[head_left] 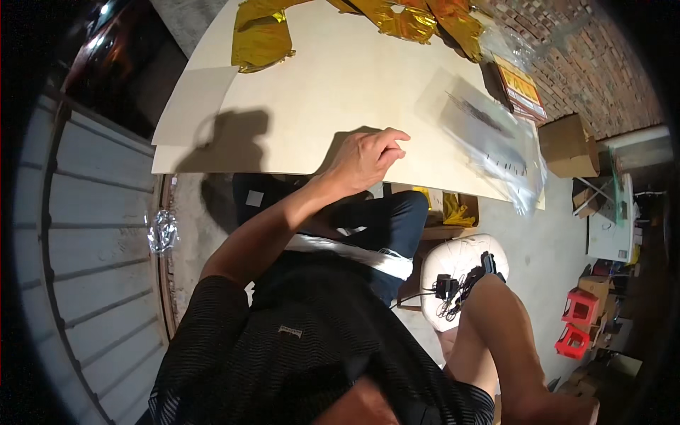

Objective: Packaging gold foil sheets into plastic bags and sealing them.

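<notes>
My left hand (367,157) is over the near edge of the pale wooden table (333,85), its fingers loosely bent and apart with nothing visible in them. To its right lies a pile of clear plastic bags (489,134), partly over the table's edge. Gold foil bags (263,39) are spread along the far side. My right arm is bent, its elbow above a cream padded stool (464,265). At the lower right rim my right hand (572,409) shows only in part, and its fingers cannot be made out.
Black cables with an adapter (446,286) rest on the stool. A yellow and orange stack of printed packs (520,88) stands at the table's right, by a cardboard box (569,145). Red plastic stools (579,308) are farther right. Crumpled clear plastic (163,232) lies left, near a metal shutter (106,241).
</notes>
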Motion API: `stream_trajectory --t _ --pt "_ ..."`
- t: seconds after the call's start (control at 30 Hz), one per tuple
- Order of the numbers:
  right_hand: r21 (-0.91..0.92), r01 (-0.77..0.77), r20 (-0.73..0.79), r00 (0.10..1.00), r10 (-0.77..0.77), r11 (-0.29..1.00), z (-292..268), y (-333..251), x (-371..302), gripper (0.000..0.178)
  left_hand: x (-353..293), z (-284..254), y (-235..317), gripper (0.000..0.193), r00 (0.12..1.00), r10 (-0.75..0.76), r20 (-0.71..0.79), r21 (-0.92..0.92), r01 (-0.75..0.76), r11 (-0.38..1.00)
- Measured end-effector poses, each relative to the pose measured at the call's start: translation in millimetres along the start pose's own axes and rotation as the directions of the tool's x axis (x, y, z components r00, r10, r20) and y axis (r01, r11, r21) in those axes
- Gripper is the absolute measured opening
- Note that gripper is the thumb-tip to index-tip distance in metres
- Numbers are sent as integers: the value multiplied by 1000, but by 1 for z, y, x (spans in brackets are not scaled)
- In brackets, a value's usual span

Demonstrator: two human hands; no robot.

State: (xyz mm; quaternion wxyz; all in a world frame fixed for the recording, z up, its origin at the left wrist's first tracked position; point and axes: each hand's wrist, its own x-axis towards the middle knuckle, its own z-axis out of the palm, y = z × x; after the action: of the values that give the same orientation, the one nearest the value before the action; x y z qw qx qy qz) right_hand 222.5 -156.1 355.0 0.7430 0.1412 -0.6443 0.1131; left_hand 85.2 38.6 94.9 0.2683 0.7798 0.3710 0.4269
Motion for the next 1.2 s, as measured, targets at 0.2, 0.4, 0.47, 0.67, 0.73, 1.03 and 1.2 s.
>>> stream_trajectory --t 0.2,0.4,0.47,0.67,0.73,1.03,1.2 --pt "204 -64 43 997 56 977 7 10 -6 18 -23 -7 25 23 996 -13 83 -140 24 990" --pt "182 -116 20 993 115 976 2 21 -21 19 -103 0 -18 14 929 62 364 -285 47 957" --pt "128 -127 22 992 126 984 -1 19 -31 20 -126 6 -59 25 847 -253 467 -121 345 931" --pt "139 -246 -37 967 253 959 -7 12 -50 21 -168 16 -162 27 543 -479 689 272 419 866" --pt "115 -241 -46 968 247 964 -8 10 -57 22 -179 22 -172 28 464 -275 842 176 247 953" --pt "-158 -519 -16 852 524 840 -31 -28 -106 19 -166 22 -123 35 364 -255 896 37 511 859" --pt "-938 -341 -170 613 771 64 -77 -44 -206 24 -183 32 -125 23 406 -266 874 52 466 883"
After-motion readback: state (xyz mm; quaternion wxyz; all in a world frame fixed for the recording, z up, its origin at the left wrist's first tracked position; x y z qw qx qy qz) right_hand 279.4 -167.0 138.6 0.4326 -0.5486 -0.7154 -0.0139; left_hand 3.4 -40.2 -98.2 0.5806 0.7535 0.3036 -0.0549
